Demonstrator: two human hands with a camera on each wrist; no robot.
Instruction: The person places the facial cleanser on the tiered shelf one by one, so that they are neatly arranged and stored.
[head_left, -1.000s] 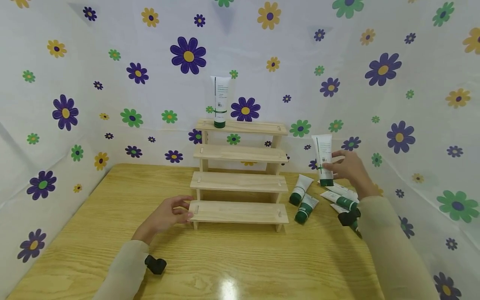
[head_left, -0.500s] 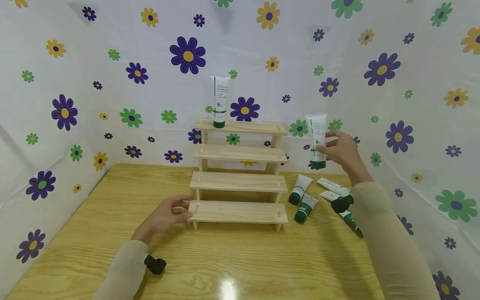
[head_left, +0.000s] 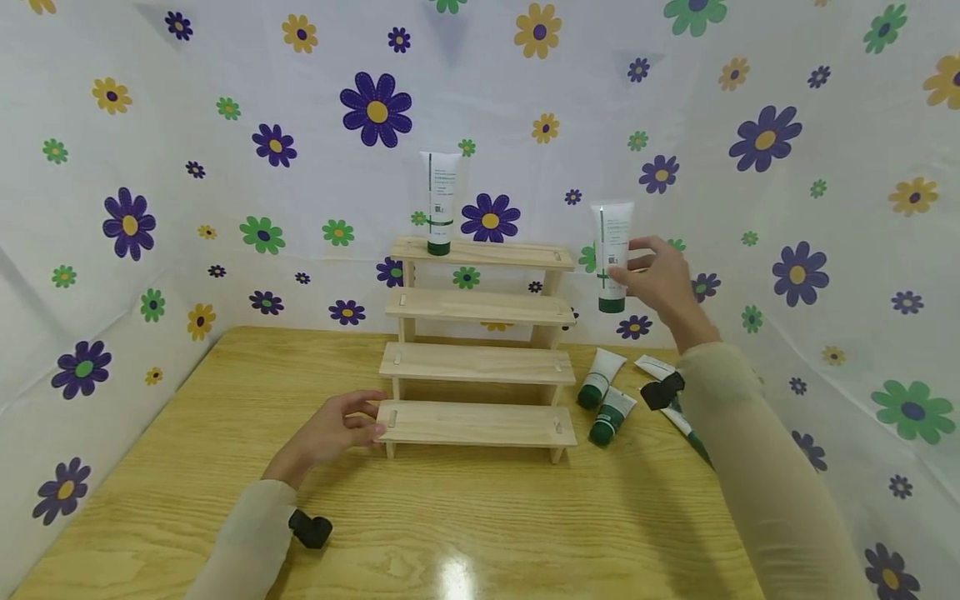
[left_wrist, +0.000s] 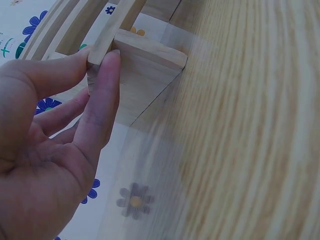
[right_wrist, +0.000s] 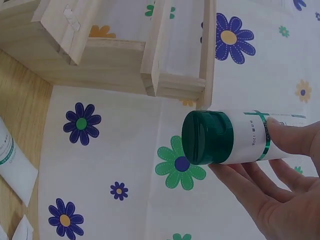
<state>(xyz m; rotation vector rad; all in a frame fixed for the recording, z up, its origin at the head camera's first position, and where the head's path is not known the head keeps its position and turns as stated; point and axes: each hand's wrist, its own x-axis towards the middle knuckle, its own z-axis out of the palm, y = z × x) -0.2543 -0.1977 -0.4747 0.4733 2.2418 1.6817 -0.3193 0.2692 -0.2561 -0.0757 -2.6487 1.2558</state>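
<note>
A wooden four-step display stand [head_left: 477, 423] stands on the table. My left hand [head_left: 333, 429] pinches the left end of its lowest shelf; in the left wrist view, thumb and index finger [left_wrist: 102, 100] close on the shelf's corner. My right hand [head_left: 660, 279] grips a white squeeze tube [head_left: 612, 242] with a green cap, upright in the air to the right of the top shelf. The right wrist view shows the green cap [right_wrist: 207, 137] beyond the fingertips, with the thumb across the printed side. Another white tube [head_left: 441, 200] stands cap down on the top shelf, left of centre.
Two tubes [head_left: 602, 379] lie on the table right of the stand. Several more tubes [head_left: 684, 425] lie farther right, partly hidden under my right forearm. A white flower-print cloth [head_left: 300, 183] hangs behind and along the sides of the wooden table [head_left: 420, 533].
My right hand has lifted the tube from above the pile on the right, up and leftward to about top-shelf height. The left hand and stand have stayed in place.
</note>
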